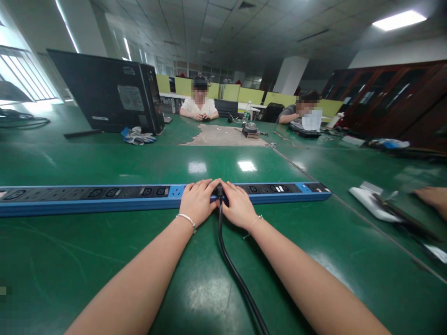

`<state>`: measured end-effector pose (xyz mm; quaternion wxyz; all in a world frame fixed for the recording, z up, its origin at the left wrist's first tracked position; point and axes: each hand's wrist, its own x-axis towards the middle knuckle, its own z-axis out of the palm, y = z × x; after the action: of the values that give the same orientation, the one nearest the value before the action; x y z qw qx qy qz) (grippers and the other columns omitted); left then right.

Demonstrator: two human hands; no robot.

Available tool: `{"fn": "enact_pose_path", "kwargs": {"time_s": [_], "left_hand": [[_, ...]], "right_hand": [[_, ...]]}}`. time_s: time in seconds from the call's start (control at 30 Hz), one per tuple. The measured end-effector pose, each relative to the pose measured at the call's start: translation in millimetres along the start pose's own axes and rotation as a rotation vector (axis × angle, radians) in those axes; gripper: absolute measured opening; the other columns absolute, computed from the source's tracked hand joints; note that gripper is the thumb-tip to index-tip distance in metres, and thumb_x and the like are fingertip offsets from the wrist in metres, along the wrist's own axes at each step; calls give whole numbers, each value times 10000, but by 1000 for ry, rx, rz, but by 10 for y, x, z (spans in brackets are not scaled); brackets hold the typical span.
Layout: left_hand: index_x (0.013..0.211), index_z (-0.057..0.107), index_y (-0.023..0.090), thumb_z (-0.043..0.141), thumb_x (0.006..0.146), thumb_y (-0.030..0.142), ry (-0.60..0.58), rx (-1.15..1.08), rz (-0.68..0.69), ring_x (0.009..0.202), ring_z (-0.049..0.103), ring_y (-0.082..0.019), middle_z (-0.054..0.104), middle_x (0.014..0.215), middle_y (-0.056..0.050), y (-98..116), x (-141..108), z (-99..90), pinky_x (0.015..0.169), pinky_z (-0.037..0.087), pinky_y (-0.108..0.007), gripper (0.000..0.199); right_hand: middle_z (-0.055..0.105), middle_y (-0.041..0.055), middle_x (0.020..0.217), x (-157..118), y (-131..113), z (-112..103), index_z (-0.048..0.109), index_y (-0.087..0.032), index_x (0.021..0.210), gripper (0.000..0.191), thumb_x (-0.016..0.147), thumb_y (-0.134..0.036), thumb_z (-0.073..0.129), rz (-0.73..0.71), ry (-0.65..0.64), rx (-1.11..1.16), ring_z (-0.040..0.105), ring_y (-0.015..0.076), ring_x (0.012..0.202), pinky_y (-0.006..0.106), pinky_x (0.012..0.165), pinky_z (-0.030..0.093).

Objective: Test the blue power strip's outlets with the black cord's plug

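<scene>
A long blue power strip (139, 203) with black sockets lies across the green table. My left hand (199, 200) rests over the strip, its thumb and fingers closed at the left side of a black plug (220, 190). From the right, my right hand (237, 203) meets it, fingers closed on the same plug. The plug is at the strip's sockets, partly covered by my fingers; how deep it sits is hidden. A black cable (227, 260) runs from it down between my forearms toward the table's near edge.
Behind the strip stand a black computer case (115, 93) and gloves (138, 136) at left. Two people (199, 106) sit across the table, near a small device (250, 130). At right lie a white object (373, 203) and another person's hand (433, 199).
</scene>
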<state>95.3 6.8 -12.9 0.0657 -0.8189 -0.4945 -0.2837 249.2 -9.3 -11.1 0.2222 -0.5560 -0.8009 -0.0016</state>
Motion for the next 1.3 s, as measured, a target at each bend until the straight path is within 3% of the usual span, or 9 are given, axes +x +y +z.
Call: {"fn": "enact_pose_path", "kwargs": {"time_s": [0.3, 0.63, 0.83, 1.1, 1.17, 1.3], "left_hand": [[1172, 537, 320, 447, 861, 343, -98, -29, -118, 1124, 544, -197, 636, 1190, 4, 21, 113, -5, 1004, 313, -439, 325], [1149, 566, 307, 446, 857, 377, -171, 3, -158, 1152, 534, -199, 632, 1200, -3, 41, 155, -59, 1004, 329, -437, 323], [1288, 455, 209, 470, 863, 359, -56, 52, -65, 1049, 588, -207, 656, 1124, -78, 88, 127, -3, 936, 405, -369, 451], [1168, 527, 224, 457, 871, 231, -57, -38, 5, 1027, 587, -204, 651, 1110, -64, 85, 137, 65, 913, 438, -357, 305], [1164, 525, 210, 442, 879, 233, 12, -90, -8, 1027, 586, -203, 648, 1106, -69, 109, 144, 48, 919, 440, -358, 297], [1171, 510, 196, 416, 900, 298, 260, -273, -122, 1027, 586, -177, 628, 1138, -62, 213, 183, -32, 921, 451, -320, 305]], "right_hand": [[441, 48, 1395, -103, 136, 13, 370, -174, 1375, 708, 678, -93, 455, -67, 24, -3, 340, 184, 1306, 386, 1090, 249], [476, 27, 1369, -83, 104, 42, 422, -200, 1335, 614, 730, -97, 435, -53, 90, 35, 370, 181, 1284, 384, 1071, 267], [488, 74, 1354, -82, 94, 127, 484, -160, 1256, 517, 739, -136, 464, -43, 157, 25, 357, 208, 1289, 401, 1076, 237], [482, 79, 1358, -95, 80, 113, 517, -164, 1196, 454, 746, -145, 464, -37, 147, 34, 354, 221, 1287, 416, 1070, 239], [479, 76, 1361, -93, 79, 115, 525, -163, 1184, 441, 747, -146, 463, -39, 148, 33, 352, 224, 1287, 419, 1071, 237], [477, 65, 1364, -87, 83, 130, 529, -163, 1183, 438, 752, -144, 456, -46, 158, 24, 352, 223, 1286, 421, 1072, 233]]}}
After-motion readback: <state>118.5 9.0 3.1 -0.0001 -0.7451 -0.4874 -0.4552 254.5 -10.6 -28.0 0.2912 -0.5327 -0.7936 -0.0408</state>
